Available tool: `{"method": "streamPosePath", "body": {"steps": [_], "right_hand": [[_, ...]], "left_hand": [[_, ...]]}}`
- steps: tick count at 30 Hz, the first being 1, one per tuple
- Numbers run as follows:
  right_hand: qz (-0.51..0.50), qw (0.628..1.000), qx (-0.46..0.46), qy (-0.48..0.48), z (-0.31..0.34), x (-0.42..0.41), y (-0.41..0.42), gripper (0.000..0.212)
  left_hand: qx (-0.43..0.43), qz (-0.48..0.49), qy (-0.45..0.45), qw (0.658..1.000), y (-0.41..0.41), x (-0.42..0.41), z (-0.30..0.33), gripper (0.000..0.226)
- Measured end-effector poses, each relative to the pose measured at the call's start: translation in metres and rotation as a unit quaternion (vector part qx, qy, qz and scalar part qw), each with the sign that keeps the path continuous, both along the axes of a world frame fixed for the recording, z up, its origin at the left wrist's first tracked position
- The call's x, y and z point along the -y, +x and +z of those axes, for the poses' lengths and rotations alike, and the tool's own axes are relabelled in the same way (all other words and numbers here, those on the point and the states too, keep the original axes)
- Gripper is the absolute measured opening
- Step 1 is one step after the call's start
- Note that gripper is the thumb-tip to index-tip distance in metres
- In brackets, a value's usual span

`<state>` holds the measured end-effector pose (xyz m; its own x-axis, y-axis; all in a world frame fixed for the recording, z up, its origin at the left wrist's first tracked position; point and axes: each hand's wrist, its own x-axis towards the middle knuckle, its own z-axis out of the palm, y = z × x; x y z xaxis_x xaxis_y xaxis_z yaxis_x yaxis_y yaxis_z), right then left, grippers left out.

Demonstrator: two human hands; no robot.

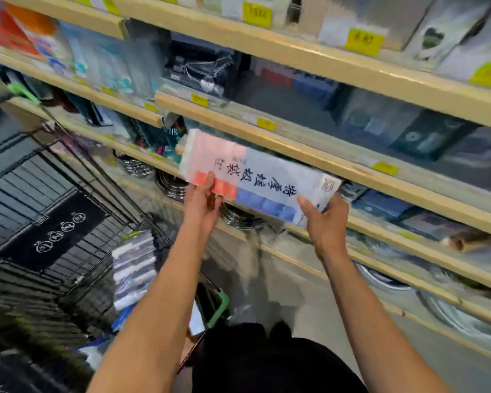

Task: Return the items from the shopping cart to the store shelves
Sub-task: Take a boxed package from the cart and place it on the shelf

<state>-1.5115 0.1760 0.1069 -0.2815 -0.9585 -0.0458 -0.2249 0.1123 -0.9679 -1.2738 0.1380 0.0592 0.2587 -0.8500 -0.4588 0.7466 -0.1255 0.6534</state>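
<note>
Shelf goods (425,137): motion-blurred, kinds unreadable | yellow price tags (257,14): figures illegible | package (258,180): far corner hidden behind shelf edge (338,163), small print unreadable | left hand (203,205) and right hand (325,222): fingers hidden under package | shopping cart (54,222): cut by left edge, contents smeared.

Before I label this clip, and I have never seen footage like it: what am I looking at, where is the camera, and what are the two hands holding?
There is no machine here: a person wears a camera on the head, looking down at their own bare arms. Both hands hold one long flat pack, pink, red and blue with black lettering. The left hand grips its red end, the right hand its pale end, in front of the pale wooden store shelves. At lower left stands the black wire shopping cart, with more packaged goods in it. The picture is blurred.
</note>
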Motion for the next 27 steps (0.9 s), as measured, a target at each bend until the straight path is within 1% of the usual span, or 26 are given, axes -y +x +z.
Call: {"method": "streamPosePath", "body": {"steps": [1, 2, 4, 7, 9, 11, 13, 15, 16, 17, 20, 21, 22, 24, 27], "right_hand": [[-0.016, 1.000, 0.007, -0.007, 0.003, 0.009, -0.006, 0.014], [-0.033, 0.999, 0.008, -0.015, 0.007, 0.019, -0.011, 0.017], [-0.054, 0.998, 0.003, -0.029, 0.014, 0.038, -0.015, 0.022], [-0.096, 0.994, -0.015, -0.051, 0.019, 0.067, -0.019, 0.029], [-0.128, 0.990, -0.014, -0.063, 0.023, 0.084, -0.017, 0.031], [-0.151, 0.985, -0.022, -0.083, 0.026, 0.100, -0.011, 0.030], [-0.161, 0.982, -0.039, -0.091, 0.029, 0.114, -0.003, 0.024], [-0.177, 0.977, -0.076, -0.090, 0.032, 0.127, 0.007, 0.007], [-0.188, 0.974, -0.096, -0.086, 0.035, 0.132, 0.012, 0.012], [-0.200, 0.968, -0.120, -0.087, 0.035, 0.139, 0.013, 0.024], [-0.262, 0.948, -0.161, -0.080, 0.035, 0.163, 0.009, 0.043], [-0.287, 0.941, -0.167, -0.067, 0.034, 0.172, 0.007, 0.044], [-0.312, 0.933, -0.171, -0.047, 0.034, 0.179, 0.006, 0.041], [-0.345, 0.921, -0.182, -0.022, 0.033, 0.188, 0.001, 0.029], [-0.363, 0.916, -0.170, -0.005, 0.031, 0.195, -0.007, 0.035]], "left_hand": [[0.056, -0.017, 0.002, 0.998, 0.000, 0.009, 0.010, 0.053], [0.098, -0.042, -0.002, 0.994, -0.001, 0.021, 0.017, 0.051], [0.164, -0.071, -0.022, 0.984, 0.001, 0.041, 0.035, 0.038], [0.280, -0.112, -0.050, 0.952, 0.010, 0.075, 0.054, 0.035], [0.375, -0.137, -0.067, 0.915, 0.021, 0.096, 0.058, 0.036], [0.469, -0.148, -0.079, 0.867, 0.030, 0.120, 0.060, 0.038], [0.547, -0.146, -0.083, 0.820, 0.036, 0.139, 0.063, 0.041], [0.595, -0.138, -0.085, 0.787, 0.041, 0.157, 0.066, 0.047], [0.616, -0.133, -0.088, 0.771, 0.043, 0.165, 0.067, 0.048], [0.636, -0.124, -0.097, 0.756, 0.043, 0.174, 0.068, 0.047], [0.679, -0.086, -0.128, 0.718, 0.033, 0.200, 0.072, 0.035], [0.690, -0.073, -0.126, 0.710, 0.029, 0.209, 0.074, 0.034], [0.699, -0.065, -0.119, 0.702, 0.025, 0.217, 0.075, 0.035], [0.715, -0.072, -0.100, 0.688, 0.020, 0.233, 0.075, 0.041], [0.742, -0.096, -0.072, 0.660, 0.011, 0.244, 0.074, 0.041]]}}
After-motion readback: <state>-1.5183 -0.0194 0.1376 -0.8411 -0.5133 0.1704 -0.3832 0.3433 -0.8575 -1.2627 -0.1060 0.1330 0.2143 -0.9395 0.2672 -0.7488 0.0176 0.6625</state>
